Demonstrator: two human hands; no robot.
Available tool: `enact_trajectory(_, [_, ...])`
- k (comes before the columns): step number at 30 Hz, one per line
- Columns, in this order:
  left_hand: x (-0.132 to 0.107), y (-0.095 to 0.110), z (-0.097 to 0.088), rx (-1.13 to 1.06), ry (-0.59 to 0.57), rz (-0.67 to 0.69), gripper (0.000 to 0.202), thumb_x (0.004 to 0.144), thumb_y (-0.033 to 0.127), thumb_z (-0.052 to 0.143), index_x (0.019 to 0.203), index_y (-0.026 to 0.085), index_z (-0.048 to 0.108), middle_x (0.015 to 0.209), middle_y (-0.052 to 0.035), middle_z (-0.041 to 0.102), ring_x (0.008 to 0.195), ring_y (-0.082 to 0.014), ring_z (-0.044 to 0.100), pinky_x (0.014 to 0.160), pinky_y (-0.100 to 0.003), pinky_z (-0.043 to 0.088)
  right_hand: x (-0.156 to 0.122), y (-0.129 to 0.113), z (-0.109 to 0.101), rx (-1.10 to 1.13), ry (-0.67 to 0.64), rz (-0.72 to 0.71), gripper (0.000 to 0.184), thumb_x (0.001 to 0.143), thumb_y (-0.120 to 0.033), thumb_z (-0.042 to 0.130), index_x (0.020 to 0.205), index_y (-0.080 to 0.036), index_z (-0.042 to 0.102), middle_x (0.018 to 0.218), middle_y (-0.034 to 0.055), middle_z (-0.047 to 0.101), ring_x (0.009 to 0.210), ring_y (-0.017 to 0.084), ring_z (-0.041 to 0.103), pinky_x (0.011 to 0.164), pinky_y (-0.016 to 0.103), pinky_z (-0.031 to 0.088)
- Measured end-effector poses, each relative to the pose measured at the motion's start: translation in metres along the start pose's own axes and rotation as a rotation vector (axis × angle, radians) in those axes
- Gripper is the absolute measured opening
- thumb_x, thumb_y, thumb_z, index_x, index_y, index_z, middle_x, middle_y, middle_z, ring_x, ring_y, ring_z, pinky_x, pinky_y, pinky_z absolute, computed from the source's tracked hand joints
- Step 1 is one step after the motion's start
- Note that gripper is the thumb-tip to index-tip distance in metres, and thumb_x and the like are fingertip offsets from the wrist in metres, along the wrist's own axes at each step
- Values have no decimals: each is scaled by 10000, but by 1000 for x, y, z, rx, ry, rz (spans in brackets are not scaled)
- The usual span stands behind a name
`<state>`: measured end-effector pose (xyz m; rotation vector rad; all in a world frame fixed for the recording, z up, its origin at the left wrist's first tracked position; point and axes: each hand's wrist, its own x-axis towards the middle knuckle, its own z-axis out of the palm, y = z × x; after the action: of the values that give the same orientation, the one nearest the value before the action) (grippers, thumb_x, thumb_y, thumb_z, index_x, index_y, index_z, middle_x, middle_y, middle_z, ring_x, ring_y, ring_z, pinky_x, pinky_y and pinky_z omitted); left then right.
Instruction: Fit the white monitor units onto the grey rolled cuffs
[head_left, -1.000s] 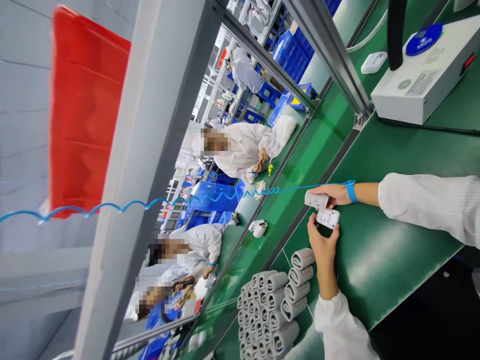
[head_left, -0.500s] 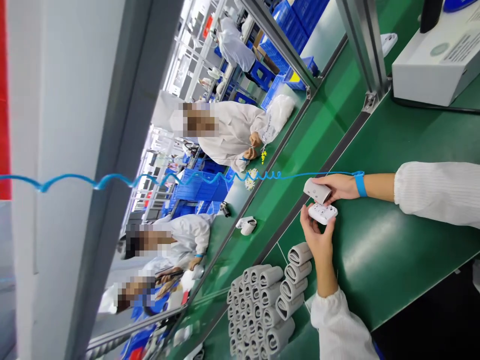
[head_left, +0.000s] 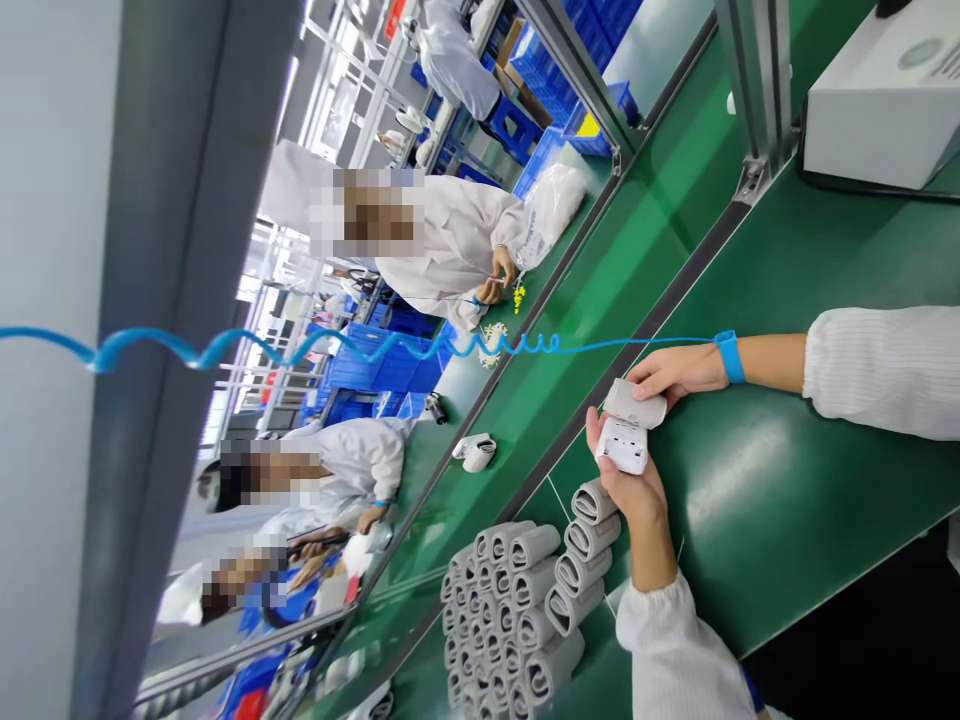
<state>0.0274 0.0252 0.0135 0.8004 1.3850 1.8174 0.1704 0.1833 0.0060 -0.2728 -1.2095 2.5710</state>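
The view is turned on its side, so my right hand (head_left: 679, 370), with a blue strap on its wrist, is the upper one. Its thumb and fingers close on a grey curved cuff (head_left: 632, 403). Below it, my left hand (head_left: 637, 490) cradles a small white plastic device (head_left: 624, 447), its face with dark slots outward. Cuff and device meet edge to edge; whether they are joined I cannot tell. Lower left of my left hand, several rolled grey cuffs (head_left: 536, 581) are stacked on the green table (head_left: 750, 520).
A coiled blue cord (head_left: 420, 348) runs from the wrist strap across the view. Metal posts (head_left: 757, 110) and a white box (head_left: 870, 130) stand at upper right. Another white device with its cuff (head_left: 475, 452) lies on the green strip beyond. Co-workers in white coats (head_left: 450, 235) sit opposite.
The white device has turned and sits deeper in my left hand. My right hand has shifted its hold, its thumb now over the cuff, which has tilted against the device.
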Motion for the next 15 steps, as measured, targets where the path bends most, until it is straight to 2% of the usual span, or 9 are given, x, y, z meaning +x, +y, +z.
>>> enact_trajectory(6, [-6,1,10,62,-4,7,914,997,779,548,1725,242,420,1701,-167,544,1615,-351,490,1321,-479,427,-1,-2,3,-116,45,27,473,769,-411,995,1114,-156,795,1032,82,815,935,227,785,784,317,668])
enact_trajectory(11, [-6,2,9,184,-34,36,898,1044,794,390,1765,260,344,1787,-150,434,1653,-351,435,1319,-471,443,0,-1,5,-169,61,9,441,747,-396,1003,1074,-165,819,1007,87,827,912,237,787,740,307,641])
enact_trajectory(15, [-7,3,10,183,-36,36,900,1042,792,398,1766,261,344,1799,-148,416,1663,-359,415,1323,-477,440,0,-1,7,-176,52,0,424,741,-397,1001,1060,-179,827,1003,74,830,911,237,780,751,311,624])
